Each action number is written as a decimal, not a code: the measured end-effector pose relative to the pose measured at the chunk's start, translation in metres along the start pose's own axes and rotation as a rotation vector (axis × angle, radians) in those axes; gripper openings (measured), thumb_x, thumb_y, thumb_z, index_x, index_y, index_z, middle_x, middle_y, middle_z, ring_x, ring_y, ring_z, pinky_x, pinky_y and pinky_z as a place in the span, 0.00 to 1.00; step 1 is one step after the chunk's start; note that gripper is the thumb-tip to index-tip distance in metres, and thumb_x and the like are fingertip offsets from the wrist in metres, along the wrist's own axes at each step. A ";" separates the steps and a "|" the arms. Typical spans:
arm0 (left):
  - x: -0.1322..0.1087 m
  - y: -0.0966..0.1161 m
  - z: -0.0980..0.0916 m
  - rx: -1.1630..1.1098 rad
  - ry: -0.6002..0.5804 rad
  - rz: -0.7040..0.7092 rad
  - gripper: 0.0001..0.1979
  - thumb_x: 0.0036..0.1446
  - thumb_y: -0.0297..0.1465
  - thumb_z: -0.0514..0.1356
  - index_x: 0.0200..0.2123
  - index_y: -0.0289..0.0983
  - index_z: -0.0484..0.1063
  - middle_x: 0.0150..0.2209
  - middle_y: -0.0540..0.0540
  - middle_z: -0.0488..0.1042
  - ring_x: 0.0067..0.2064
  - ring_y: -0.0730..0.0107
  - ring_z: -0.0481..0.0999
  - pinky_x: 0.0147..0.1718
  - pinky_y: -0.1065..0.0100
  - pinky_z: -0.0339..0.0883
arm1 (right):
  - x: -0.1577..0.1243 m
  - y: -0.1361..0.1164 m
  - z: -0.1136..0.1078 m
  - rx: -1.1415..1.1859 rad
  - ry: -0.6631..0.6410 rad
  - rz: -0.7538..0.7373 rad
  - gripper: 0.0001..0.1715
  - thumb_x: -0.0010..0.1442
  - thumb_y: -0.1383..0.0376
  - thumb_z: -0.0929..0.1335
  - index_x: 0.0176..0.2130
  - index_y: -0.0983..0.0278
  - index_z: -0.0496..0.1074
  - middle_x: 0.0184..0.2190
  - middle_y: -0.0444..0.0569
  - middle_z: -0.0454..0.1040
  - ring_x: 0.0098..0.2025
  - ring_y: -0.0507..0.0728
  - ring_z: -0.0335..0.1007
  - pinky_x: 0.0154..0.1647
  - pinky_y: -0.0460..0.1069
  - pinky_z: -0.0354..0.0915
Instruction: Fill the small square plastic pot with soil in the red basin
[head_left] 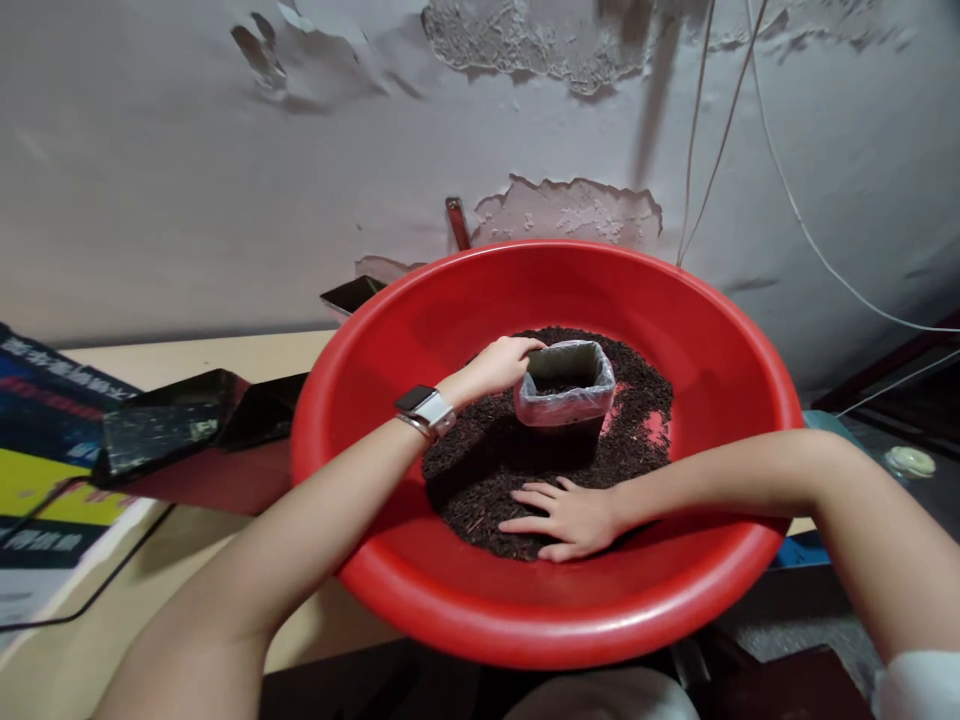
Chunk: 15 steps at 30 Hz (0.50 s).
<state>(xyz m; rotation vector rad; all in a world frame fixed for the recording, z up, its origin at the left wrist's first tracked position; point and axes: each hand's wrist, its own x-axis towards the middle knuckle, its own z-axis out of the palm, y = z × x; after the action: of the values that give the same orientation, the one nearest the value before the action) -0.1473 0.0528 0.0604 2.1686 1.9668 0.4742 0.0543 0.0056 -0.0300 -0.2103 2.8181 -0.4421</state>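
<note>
Inside a big red basin (555, 625) lies a spread of dark, crumbly soil (480, 490). My left hand (499, 365), with a watch on its wrist, grips the left rim of a small rectangular container (566, 408) lined with clear plastic. Some dark soil shows in the bottom of that container, which stands upright over the soil; whether it rests on it I cannot tell. Nearer to me, my right hand (574, 515) lies palm down on the soil with fingers spread, holding nothing.
The basin stands on a pale table (300, 625). Dark open boxes (176, 415) and a printed bag (52, 430) with a black cable lie at the left. Behind is a wall (187, 180) with peeling paint, and white cords (795, 170) hang at the right.
</note>
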 end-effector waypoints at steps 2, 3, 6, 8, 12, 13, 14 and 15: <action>0.000 -0.001 0.001 0.015 -0.003 0.009 0.25 0.58 0.22 0.48 0.55 0.36 0.73 0.57 0.45 0.74 0.56 0.64 0.74 0.57 0.68 0.64 | 0.001 0.004 0.013 -0.034 0.002 0.020 0.39 0.65 0.50 0.62 0.68 0.62 0.51 0.65 0.66 0.54 0.64 0.71 0.53 0.52 0.69 0.64; 0.000 -0.001 0.001 0.022 -0.005 0.013 0.25 0.57 0.22 0.48 0.56 0.36 0.73 0.57 0.45 0.74 0.57 0.64 0.74 0.57 0.68 0.64 | 0.001 0.006 0.014 -0.061 0.016 0.024 0.39 0.64 0.50 0.64 0.67 0.64 0.53 0.63 0.67 0.58 0.62 0.71 0.57 0.50 0.67 0.66; 0.000 -0.002 0.001 0.015 -0.001 0.018 0.25 0.57 0.23 0.48 0.55 0.36 0.73 0.56 0.44 0.74 0.56 0.63 0.74 0.57 0.67 0.65 | 0.002 0.008 0.010 -0.111 0.023 0.062 0.35 0.63 0.51 0.65 0.60 0.70 0.62 0.55 0.66 0.65 0.53 0.68 0.68 0.45 0.62 0.70; -0.001 -0.001 0.001 -0.007 -0.001 0.017 0.25 0.56 0.23 0.48 0.55 0.36 0.74 0.55 0.44 0.75 0.55 0.62 0.75 0.56 0.66 0.66 | 0.003 0.008 0.007 -0.105 -0.008 0.119 0.33 0.63 0.49 0.64 0.57 0.69 0.64 0.54 0.65 0.68 0.46 0.65 0.74 0.40 0.58 0.72; -0.002 0.003 -0.001 -0.021 -0.018 0.008 0.24 0.57 0.23 0.49 0.54 0.37 0.74 0.54 0.45 0.76 0.54 0.64 0.76 0.55 0.69 0.67 | 0.003 0.009 0.004 -0.127 -0.078 0.242 0.30 0.67 0.48 0.60 0.56 0.66 0.65 0.42 0.60 0.78 0.40 0.64 0.78 0.36 0.55 0.71; -0.002 0.003 -0.002 -0.019 -0.025 0.004 0.24 0.57 0.23 0.49 0.54 0.36 0.74 0.54 0.45 0.76 0.54 0.64 0.76 0.55 0.69 0.67 | 0.004 0.008 0.002 -0.152 -0.093 0.250 0.28 0.67 0.49 0.59 0.54 0.66 0.66 0.39 0.58 0.79 0.41 0.64 0.78 0.37 0.55 0.71; -0.002 0.003 -0.002 -0.015 -0.030 0.002 0.25 0.57 0.23 0.49 0.55 0.36 0.74 0.55 0.44 0.76 0.54 0.64 0.76 0.55 0.69 0.67 | 0.005 0.007 -0.002 -0.178 -0.102 0.252 0.27 0.68 0.50 0.59 0.53 0.67 0.68 0.37 0.57 0.79 0.40 0.64 0.79 0.37 0.54 0.71; -0.002 0.003 -0.002 -0.009 -0.034 0.003 0.25 0.58 0.23 0.48 0.55 0.35 0.73 0.55 0.44 0.75 0.55 0.63 0.76 0.56 0.68 0.66 | 0.005 0.005 -0.008 -0.203 -0.100 0.247 0.26 0.68 0.51 0.58 0.52 0.67 0.68 0.36 0.57 0.80 0.40 0.63 0.79 0.37 0.54 0.70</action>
<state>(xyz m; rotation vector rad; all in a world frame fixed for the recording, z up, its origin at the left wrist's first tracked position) -0.1455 0.0505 0.0633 2.1597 1.9409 0.4435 0.0462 0.0116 -0.0257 0.0732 2.7402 -0.0883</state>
